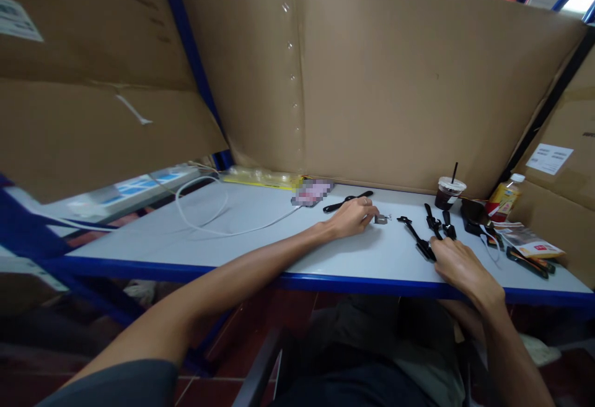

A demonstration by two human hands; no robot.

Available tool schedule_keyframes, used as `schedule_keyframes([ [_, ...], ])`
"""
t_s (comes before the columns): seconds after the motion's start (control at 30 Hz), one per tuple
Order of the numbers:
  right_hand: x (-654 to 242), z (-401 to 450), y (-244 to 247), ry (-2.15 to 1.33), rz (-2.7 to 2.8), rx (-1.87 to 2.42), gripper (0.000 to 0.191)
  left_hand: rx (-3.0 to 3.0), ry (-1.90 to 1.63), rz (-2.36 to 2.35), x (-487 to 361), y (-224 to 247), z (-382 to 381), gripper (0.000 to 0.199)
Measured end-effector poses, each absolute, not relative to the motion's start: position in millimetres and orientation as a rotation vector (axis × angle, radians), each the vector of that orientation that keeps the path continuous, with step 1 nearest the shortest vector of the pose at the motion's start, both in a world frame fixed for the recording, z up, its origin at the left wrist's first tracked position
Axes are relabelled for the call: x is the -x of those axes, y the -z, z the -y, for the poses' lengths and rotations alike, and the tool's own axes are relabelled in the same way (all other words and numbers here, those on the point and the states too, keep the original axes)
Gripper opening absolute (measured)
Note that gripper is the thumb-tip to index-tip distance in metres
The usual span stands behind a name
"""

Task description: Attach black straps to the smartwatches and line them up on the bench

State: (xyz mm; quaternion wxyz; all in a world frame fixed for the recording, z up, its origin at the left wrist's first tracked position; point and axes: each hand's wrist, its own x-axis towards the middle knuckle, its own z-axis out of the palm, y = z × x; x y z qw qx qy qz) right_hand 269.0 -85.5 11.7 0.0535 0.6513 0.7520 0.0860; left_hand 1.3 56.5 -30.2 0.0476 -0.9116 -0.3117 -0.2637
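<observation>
My left hand rests over the middle of the table, its fingers bent and closed at the edge of a small grey metal piece. Behind that wrist lies a long black piece, partly covered by the hand. My right hand is closed at the near end of a slim black tool-like part, which slants across the table top. Its fingertips are mostly hidden from view. Just beyond the right hand are two more black parts, one longer and one shorter.
A lidded cup with a straw and a bottle stand at the back right, near a packet and dark tools. A phone trails a white cable. Cardboard walls the blue-edged table.
</observation>
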Motion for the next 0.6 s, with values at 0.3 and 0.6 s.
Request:
schedule_keyframes([
  [0.3,-256.3,62.4,-8.5,-0.25,-2.158,-2.09,0.031,2.552,0.643,1.428,16.2,23.0,-79.6,0.031],
  [0.6,-261.2,18.3,20.8,-0.46,-2.241,-2.255,0.032,2.4,0.292,1.651,39.8,32.6,-101.7,0.031],
])
